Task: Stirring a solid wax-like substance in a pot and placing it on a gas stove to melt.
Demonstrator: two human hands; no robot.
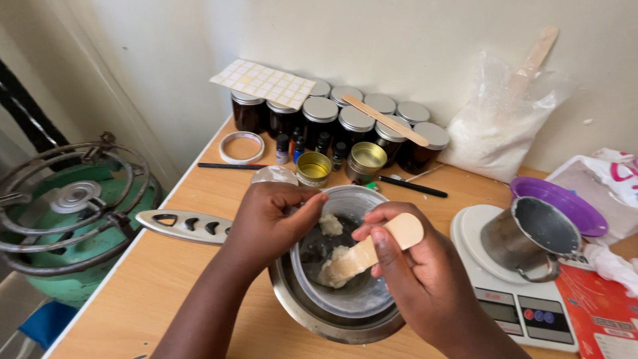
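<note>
A clear plastic bowl (345, 292) sits inside a steel bowl (312, 319) on the wooden table (159, 279). Pale waxy lumps (330, 225) lie in the clear bowl. My left hand (269, 223) grips the left rim of the clear bowl, thumb over the edge. My right hand (412, 266) holds a flat wooden stick (372, 249), its tip pressed into a lump at the bowl's bottom.
Dark jars with silver lids (339, 119) line the wall, with a sticker sheet (262, 81) and another wooden stick (385, 119) on top. Small tins (314, 168), a tape roll (241, 147), a kitchen scale with a steel cup (528, 239), a purple bowl (561, 203), a powder bag (498, 126) and a green gas burner (66, 213) surround me.
</note>
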